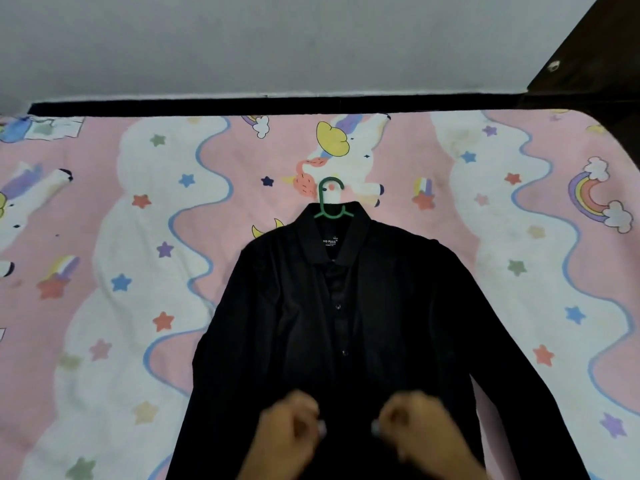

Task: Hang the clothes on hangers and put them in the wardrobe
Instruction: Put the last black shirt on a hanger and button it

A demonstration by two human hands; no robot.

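The shirt point(346, 323) is lying flat on the bed sheet point(104, 306), collar pointing away from the person. The hanger point(331, 199) is sitting inside the collar, its hook projecting beyond it onto the sheet. The left hand point(287, 434) and right hand point(415, 434) are resting side by side on the shirt's near front, slightly apart. The wall point(277, 39) is standing behind the bed.

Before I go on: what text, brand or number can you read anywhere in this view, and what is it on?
"NO FUSS": white letters on the neck label inside the collar of the black shirt; the first letter is partly cut off.
Smaller lines above and below it on that label: too small to read.
Green hanger and bedsheet: no text seen.
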